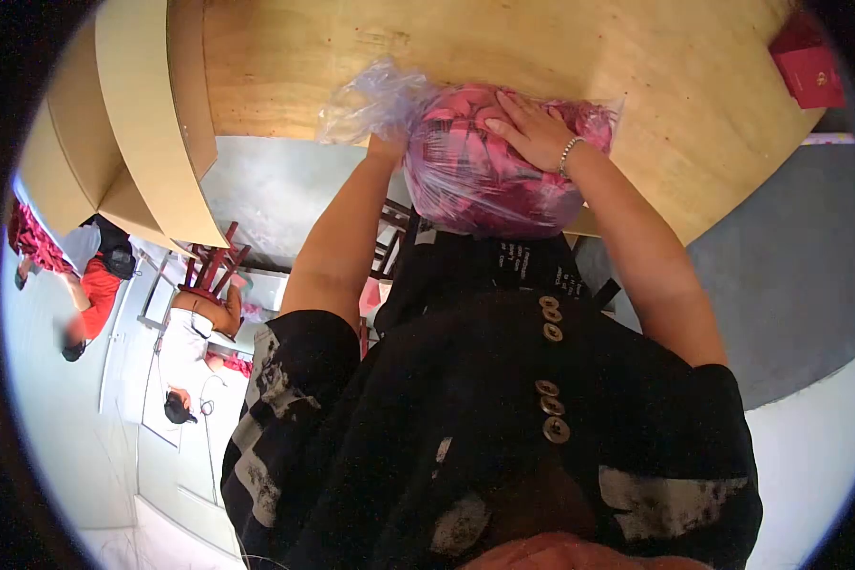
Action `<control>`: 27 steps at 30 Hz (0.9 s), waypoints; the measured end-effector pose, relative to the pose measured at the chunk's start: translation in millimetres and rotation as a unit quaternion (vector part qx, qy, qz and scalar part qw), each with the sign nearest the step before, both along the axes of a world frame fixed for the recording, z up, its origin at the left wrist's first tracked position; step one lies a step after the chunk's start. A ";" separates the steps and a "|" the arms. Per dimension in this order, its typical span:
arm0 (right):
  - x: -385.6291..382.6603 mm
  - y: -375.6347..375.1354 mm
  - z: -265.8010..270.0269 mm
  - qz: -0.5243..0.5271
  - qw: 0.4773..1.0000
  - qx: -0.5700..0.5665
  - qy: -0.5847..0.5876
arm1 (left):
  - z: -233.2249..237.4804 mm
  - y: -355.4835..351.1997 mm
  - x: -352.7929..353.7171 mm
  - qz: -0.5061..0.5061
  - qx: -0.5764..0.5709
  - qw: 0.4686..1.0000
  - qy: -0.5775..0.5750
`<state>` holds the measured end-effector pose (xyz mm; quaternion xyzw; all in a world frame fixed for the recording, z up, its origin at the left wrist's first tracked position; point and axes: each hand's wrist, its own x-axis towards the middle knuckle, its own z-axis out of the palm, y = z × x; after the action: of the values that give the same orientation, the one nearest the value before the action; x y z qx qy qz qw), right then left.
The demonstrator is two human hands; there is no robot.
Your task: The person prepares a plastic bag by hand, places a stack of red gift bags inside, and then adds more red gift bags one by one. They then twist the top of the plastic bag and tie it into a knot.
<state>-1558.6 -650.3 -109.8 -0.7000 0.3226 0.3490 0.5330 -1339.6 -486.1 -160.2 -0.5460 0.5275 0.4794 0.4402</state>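
Note:
A clear plastic bag stuffed with pink and dark patterned fabric lies at the near edge of the wooden table. Its loose, crumpled end spreads out to the left. My left hand grips the bag at its gathered left end, the fingers mostly hidden behind plastic. On top of the bag rests my right hand, flat with fingers spread, a beaded bracelet at the wrist.
Large cardboard pieces stand to the left of the wooden table. A red box sits at the table's right edge. Two people, one in a red top and one in white, are at far left near a wooden stool.

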 end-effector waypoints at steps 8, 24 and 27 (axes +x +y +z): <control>57.6 2.9 5.4 0.056 0.995 -0.038 -0.076 | -6.1 14.9 5.4 0.036 -0.040 0.998 -0.018; 112.1 21.7 -8.3 0.152 0.972 0.003 -0.178 | -17.6 53.2 -4.2 0.678 -0.291 0.673 0.047; 114.3 38.1 -13.3 0.154 0.966 0.042 -0.202 | -26.6 77.0 -7.6 0.340 -0.312 0.880 -0.117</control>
<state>-1444.3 -612.2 -123.2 -0.7741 0.0811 0.2914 0.5562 -1347.2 -409.1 -186.8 -0.8529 0.3764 0.3427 0.1161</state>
